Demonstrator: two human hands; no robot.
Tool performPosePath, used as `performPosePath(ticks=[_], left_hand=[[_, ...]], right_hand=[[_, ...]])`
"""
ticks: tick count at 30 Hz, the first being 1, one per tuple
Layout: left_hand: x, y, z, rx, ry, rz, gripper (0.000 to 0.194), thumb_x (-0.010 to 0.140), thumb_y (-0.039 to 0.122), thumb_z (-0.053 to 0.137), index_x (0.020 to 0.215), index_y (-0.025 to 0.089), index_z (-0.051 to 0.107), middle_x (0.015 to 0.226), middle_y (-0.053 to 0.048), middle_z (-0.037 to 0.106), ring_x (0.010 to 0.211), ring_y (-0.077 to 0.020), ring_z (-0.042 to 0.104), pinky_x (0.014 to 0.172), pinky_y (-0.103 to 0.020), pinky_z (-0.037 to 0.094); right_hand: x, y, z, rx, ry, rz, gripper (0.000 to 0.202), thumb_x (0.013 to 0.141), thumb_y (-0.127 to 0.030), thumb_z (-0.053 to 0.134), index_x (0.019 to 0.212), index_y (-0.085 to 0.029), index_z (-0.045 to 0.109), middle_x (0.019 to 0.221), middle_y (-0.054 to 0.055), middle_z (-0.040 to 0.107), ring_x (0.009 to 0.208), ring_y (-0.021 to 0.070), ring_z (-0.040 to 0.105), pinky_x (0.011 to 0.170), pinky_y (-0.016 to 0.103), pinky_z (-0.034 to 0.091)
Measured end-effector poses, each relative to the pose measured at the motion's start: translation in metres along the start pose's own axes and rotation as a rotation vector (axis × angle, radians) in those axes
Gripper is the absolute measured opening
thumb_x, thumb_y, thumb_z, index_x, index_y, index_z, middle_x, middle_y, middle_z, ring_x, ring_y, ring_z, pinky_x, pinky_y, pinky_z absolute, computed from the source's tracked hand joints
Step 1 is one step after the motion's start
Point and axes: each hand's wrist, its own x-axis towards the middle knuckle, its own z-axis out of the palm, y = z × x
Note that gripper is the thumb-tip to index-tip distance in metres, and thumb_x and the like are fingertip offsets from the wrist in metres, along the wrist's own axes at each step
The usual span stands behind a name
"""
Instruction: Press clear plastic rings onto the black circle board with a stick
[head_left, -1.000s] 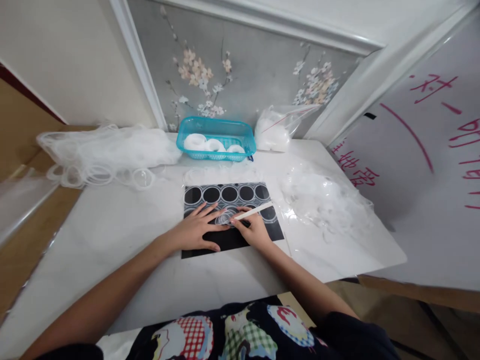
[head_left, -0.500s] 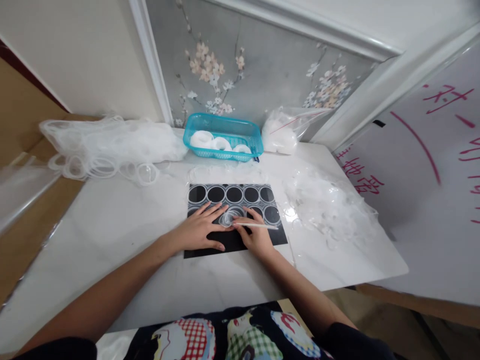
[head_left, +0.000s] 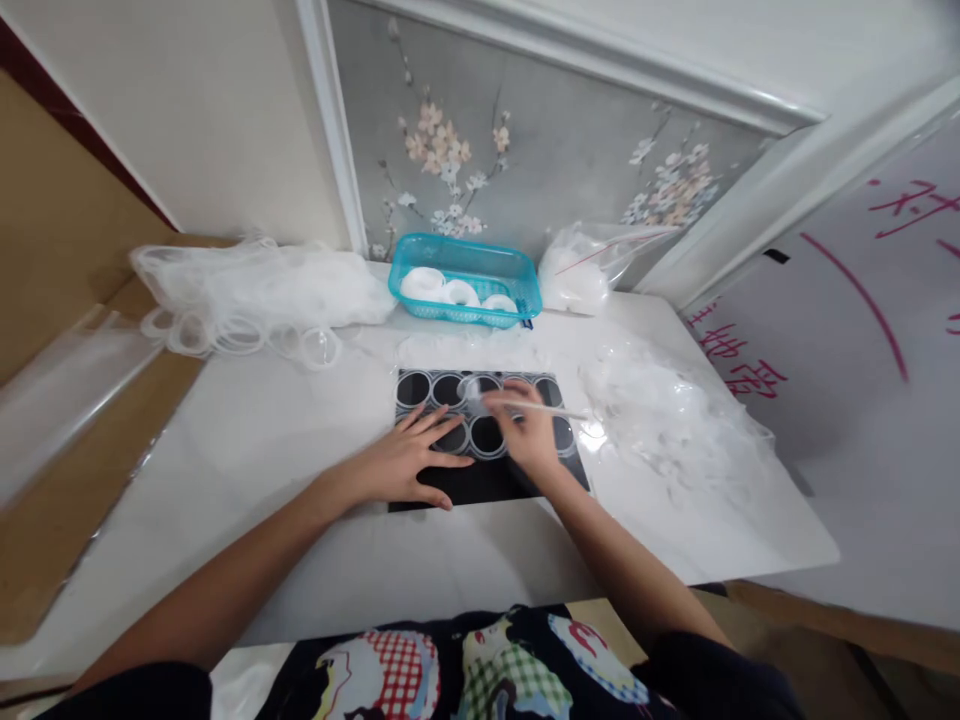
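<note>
A black sheet (head_left: pixel 480 485) printed with rows of pale rings lies flat on the table. My left hand (head_left: pixel 405 462) rests on its left part, palm down with fingers spread. Over the sheet's upper middle, my right hand (head_left: pixel 529 430) is pinched on a thin white stick (head_left: pixel 559 410), which points out to the right. At its fingertips is a clear ring-like piece (head_left: pixel 472 395), blurred by motion. Whether the fingers grip this piece or only touch it, I cannot tell.
A blue basket (head_left: pixel 525 262) with three white rolls stands behind the sheet. A heap of translucent rings (head_left: pixel 277 290) lies at the left, crumpled clear plastic (head_left: pixel 675 420) at the right. Beside the basket sits a clear bag (head_left: pixel 577 275) with white contents. A whiteboard (head_left: pixel 840 450) stands at right.
My right hand has lifted off the lower row and moved up the sheet with the white stick and the clear ring-like piece. My left hand stays on the sheet. The camera view has shifted slightly.
</note>
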Motion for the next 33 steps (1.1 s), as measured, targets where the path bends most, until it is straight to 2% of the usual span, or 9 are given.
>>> performPosePath(ticks=[2,5,18,23,26,28,30,31,33], left_hand=[[-0.011,-0.003,-0.003,0.023,-0.022,-0.053,0.066,0.078,0.072,0.064,0.137,0.043,0.055,0.163,-0.002,0.023,0.149,-0.0424,0.011,0.118,-0.064,0.007],[-0.023,-0.006,-0.001,0.02,-0.033,-0.103,0.07,0.077,0.074,0.062,0.138,0.04,0.054,0.164,-0.003,0.019,0.15,-0.0425,0.009,0.119,-0.063,0.006],[-0.025,-0.008,0.01,-0.063,0.04,-0.11,0.068,0.077,0.072,0.065,0.138,0.043,0.054,0.164,0.001,0.018,0.15,-0.0394,0.009,0.12,-0.06,0.002],[-0.024,-0.007,0.013,-0.074,0.047,-0.129,0.065,0.077,0.071,0.066,0.133,0.04,0.059,0.163,0.002,0.022,0.151,-0.0378,0.009,0.121,-0.06,0.001],[-0.023,-0.005,0.013,-0.073,0.051,-0.131,0.067,0.076,0.068,0.069,0.136,0.04,0.056,0.162,0.002,0.024,0.151,-0.0374,0.01,0.121,-0.059,0.001],[-0.022,-0.003,0.013,-0.071,0.047,-0.133,0.067,0.078,0.066,0.069,0.139,0.041,0.054,0.162,0.0,0.025,0.151,-0.0374,0.01,0.12,-0.06,0.001],[-0.022,-0.001,0.012,-0.071,0.041,-0.137,0.067,0.08,0.066,0.067,0.14,0.041,0.052,0.163,-0.001,0.024,0.151,-0.0369,0.009,0.12,-0.061,0.001],[-0.022,-0.001,0.011,-0.074,0.033,-0.137,0.066,0.08,0.066,0.066,0.14,0.041,0.052,0.163,-0.002,0.023,0.151,-0.0366,0.008,0.119,-0.061,0.001],[-0.025,-0.002,0.008,-0.088,0.014,-0.13,0.064,0.08,0.067,0.066,0.138,0.042,0.054,0.163,-0.001,0.021,0.151,-0.036,0.007,0.12,-0.06,0.002]], right_hand=[[-0.022,-0.013,0.019,0.091,-0.204,0.019,0.02,0.092,-0.028,0.057,0.084,-0.025,0.075,0.091,0.005,0.077,0.108,0.0269,0.064,0.095,0.045,0.052],[-0.043,-0.02,0.034,0.134,-0.304,0.057,0.016,0.091,-0.03,0.061,0.084,-0.025,0.076,0.092,0.005,0.078,0.11,0.0283,0.065,0.097,0.047,0.052],[-0.053,-0.012,0.034,-0.077,-0.291,-0.005,0.017,0.092,-0.03,0.06,0.092,-0.026,0.077,0.098,0.006,0.077,0.123,0.0317,0.058,0.102,0.052,0.047],[-0.07,-0.019,0.038,-0.303,-0.285,-0.247,0.022,0.093,-0.02,0.055,0.102,-0.032,0.072,0.103,0.001,0.077,0.129,0.0305,0.053,0.116,0.059,0.025],[-0.055,-0.015,0.035,-0.366,-0.295,-0.295,0.026,0.092,-0.017,0.053,0.106,-0.032,0.069,0.096,0.002,0.077,0.123,0.0293,0.055,0.118,0.061,0.014],[-0.028,-0.007,0.025,-0.345,-0.16,-0.239,0.021,0.091,-0.019,0.054,0.1,-0.028,0.07,0.089,0.004,0.076,0.114,0.0296,0.058,0.116,0.063,0.014],[0.002,0.0,0.012,-0.304,0.2,-0.08,0.018,0.093,-0.026,0.053,0.09,-0.023,0.071,0.089,0.007,0.073,0.105,0.0285,0.059,0.112,0.062,0.024],[0.014,0.002,0.006,-0.299,0.303,-0.043,0.024,0.097,-0.029,0.048,0.095,-0.019,0.07,0.096,0.011,0.071,0.107,0.0291,0.057,0.108,0.062,0.029],[0.028,-0.001,0.001,-0.275,0.414,-0.014,0.03,0.099,-0.033,0.045,0.098,-0.016,0.069,0.101,0.014,0.07,0.109,0.0281,0.056,0.103,0.055,0.039]])
